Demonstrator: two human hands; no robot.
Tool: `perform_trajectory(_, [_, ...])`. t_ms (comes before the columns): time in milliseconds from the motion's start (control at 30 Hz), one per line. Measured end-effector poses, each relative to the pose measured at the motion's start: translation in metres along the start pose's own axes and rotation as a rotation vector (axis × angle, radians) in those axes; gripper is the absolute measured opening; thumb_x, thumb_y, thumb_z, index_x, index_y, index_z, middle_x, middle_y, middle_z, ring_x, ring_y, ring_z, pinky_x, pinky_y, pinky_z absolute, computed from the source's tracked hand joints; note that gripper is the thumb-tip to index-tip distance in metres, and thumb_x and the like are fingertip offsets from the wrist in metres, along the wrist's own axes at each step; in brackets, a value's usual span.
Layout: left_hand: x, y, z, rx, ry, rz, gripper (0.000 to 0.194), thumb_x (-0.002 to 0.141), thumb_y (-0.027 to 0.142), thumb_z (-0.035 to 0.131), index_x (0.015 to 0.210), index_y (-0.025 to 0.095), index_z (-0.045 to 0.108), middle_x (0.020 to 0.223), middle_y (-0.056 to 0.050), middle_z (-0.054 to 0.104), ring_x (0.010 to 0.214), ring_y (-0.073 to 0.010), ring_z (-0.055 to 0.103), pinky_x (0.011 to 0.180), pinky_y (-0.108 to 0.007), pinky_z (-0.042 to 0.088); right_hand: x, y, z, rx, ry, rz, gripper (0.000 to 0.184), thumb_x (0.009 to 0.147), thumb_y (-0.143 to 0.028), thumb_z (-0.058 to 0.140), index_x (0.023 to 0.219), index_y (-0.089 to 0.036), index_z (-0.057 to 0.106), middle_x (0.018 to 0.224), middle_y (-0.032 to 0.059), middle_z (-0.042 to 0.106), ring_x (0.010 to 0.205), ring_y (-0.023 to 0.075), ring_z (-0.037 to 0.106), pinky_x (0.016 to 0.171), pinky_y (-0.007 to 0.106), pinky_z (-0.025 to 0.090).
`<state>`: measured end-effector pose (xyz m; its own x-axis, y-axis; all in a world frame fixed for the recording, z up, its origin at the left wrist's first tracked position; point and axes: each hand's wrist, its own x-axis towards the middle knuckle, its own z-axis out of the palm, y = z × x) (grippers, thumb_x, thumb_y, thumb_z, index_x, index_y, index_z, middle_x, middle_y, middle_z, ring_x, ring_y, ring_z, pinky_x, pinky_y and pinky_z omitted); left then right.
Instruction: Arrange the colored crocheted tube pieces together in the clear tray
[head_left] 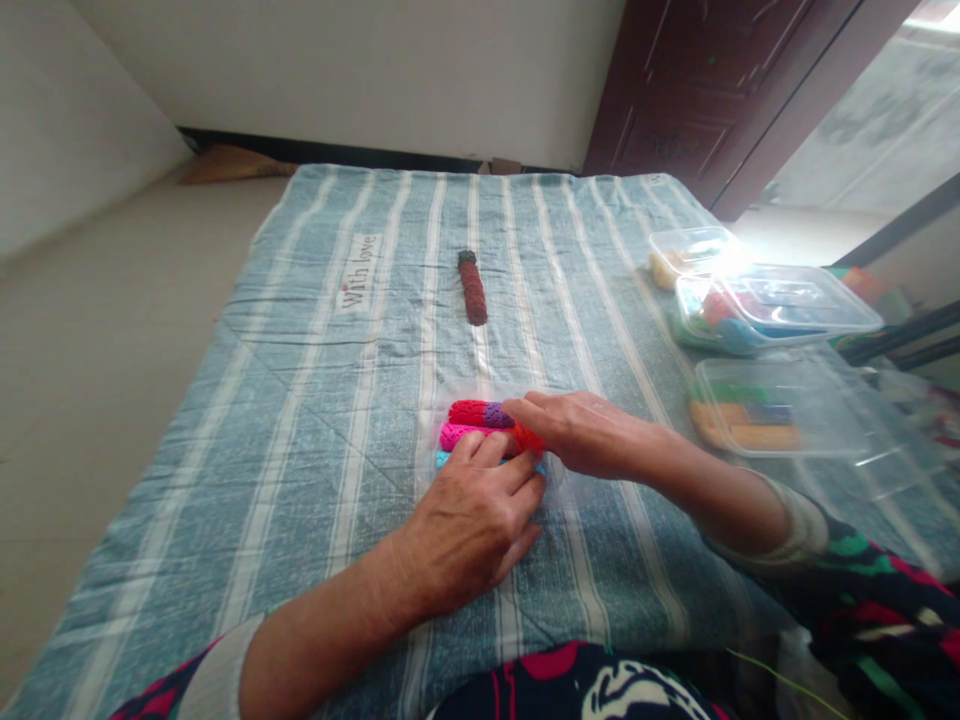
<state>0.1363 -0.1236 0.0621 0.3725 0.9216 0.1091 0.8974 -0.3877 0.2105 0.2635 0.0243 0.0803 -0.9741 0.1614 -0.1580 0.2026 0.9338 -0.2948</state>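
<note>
Several colourful crocheted rolls lie side by side in a shallow clear plastic container [442, 398] in front of me. A red and purple roll [469, 412] is farthest from me, a pink and orange roll [453, 436] is in the middle, and a light blue roll [442, 460] is nearest. My left hand [484, 515] rests over the near rolls, fingers spread and touching them. From the right, my right hand [581, 430] reaches in with its fingers stretched over the rolls' right ends. Its fingertips touch the purple part and hide some of the orange.
Farther out lies a brown crocheted roll [474, 292] with a dark end. Lidded clear boxes with coloured contents stand to the right, including a near box [780, 410], a middle box [780, 305] and a far box [694, 250]. A striped blue cloth [300, 400] covers the table.
</note>
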Motion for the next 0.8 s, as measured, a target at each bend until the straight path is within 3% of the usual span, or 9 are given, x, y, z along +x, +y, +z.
perform_trajectory(333, [-0.0009,0.0017,0.0,0.005,0.034,-0.01,0.026,0.085,0.032,0.065,0.104,0.014,0.065,0.112,-0.013,0.067,0.113,-0.0378,0.051,0.095,-0.063,0.039,0.0016,-0.0019,-0.0012,-0.04,-0.04,-0.007,0.028,0.093,-0.014,0.04,0.114,-0.018,0.058,0.095,0.0093,0.068,0.071,0.0211,0.061,0.053,0.032,0.037])
perform_trajectory(800, [-0.0003,0.0011,0.002,0.002,0.027,-0.005,0.026,0.086,0.032,0.062,0.104,0.013,0.065,0.117,-0.015,0.064,0.12,-0.0406,0.048,0.099,-0.062,0.037,0.0021,0.0002,0.003,-0.032,-0.001,-0.004,0.021,0.092,-0.014,0.043,0.106,-0.019,0.059,0.089,0.0072,0.067,0.066,0.0186,0.058,0.052,0.031,0.034])
